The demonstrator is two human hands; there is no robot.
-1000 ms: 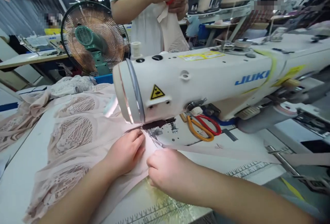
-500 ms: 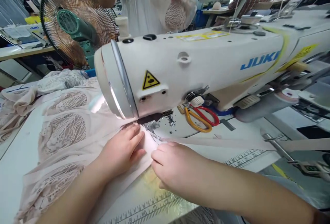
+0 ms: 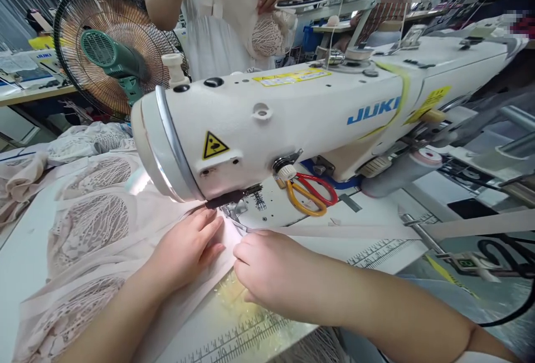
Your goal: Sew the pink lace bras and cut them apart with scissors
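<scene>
Pale pink fabric with lace cups (image 3: 94,223) lies over the left of the table and runs under the head of a white sewing machine (image 3: 251,123). My left hand (image 3: 188,248) rests on the fabric beside the needle area, its fingers somewhat apart and pressing lightly. Just right of it, my right hand (image 3: 267,265) is closed on the fabric's edge near the metal guide (image 3: 236,223). A narrow pale strip (image 3: 368,232) runs from the guide to the right. The needle itself is hidden.
Scissors with orange and red handles (image 3: 307,198) lie behind my right hand. A metal rod (image 3: 424,235) carries the strip at the right. Behind the machine are a large fan (image 3: 112,53) and a person holding a lace garment (image 3: 267,34).
The view has shifted, so the machine and hands appear further left. Both hands keep nearly the same place on the fabric. The person behind now shows a red-handled object in one hand.
</scene>
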